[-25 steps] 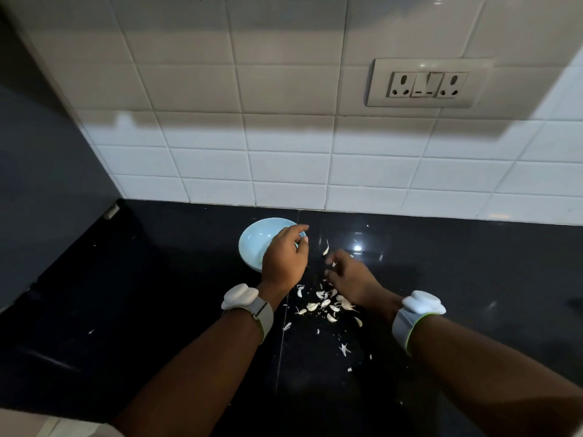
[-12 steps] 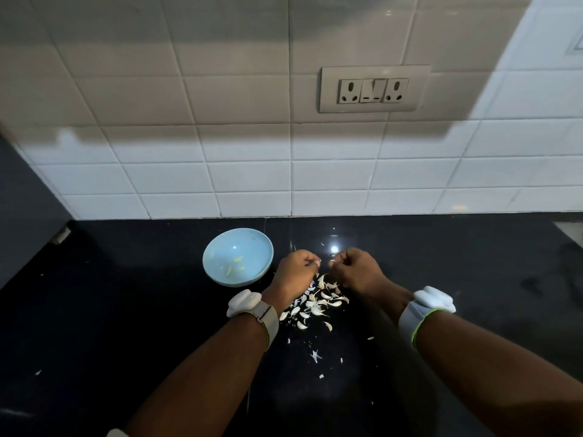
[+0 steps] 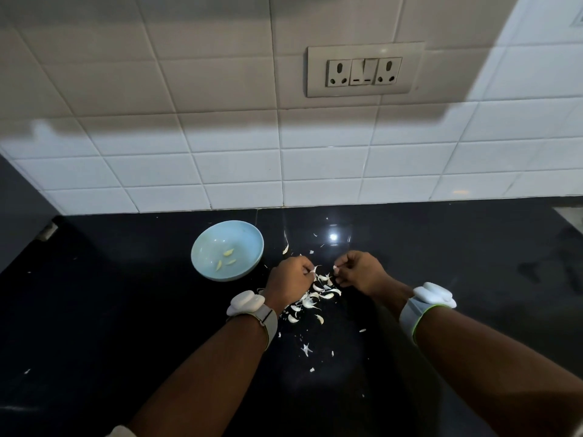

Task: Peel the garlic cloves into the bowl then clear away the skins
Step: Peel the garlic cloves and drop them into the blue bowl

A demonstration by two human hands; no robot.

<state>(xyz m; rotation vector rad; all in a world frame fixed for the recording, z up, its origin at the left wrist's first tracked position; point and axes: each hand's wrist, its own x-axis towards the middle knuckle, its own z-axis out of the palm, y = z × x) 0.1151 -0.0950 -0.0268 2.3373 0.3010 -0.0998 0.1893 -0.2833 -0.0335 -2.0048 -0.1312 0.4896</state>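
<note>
1. Left hand (image 3: 290,280) pinches a white papery garlic skin (image 3: 314,270); right hand (image 3: 359,269) pinches a small white garlic piece (image 3: 335,269).
2. Loose white garlic skins and cloves (image 3: 315,294) lie beneath both hands on the glossy black countertop (image 3: 126,310).
3. Round pale-blue bowl (image 3: 243,238), far left, holds peeled yellowish cloves (image 3: 227,253).

One head-worn view, looking forward and down

A single wide-angle camera sits on the person's head, facing a tiled wall (image 3: 220,165) and tilted down onto the black counter (image 3: 94,310). Both forearms enter from the bottom edge, with the hands near the frame's centre. The wall socket (image 3: 364,70) lies near the top. Straight tile lines bow toward the edges
</note>
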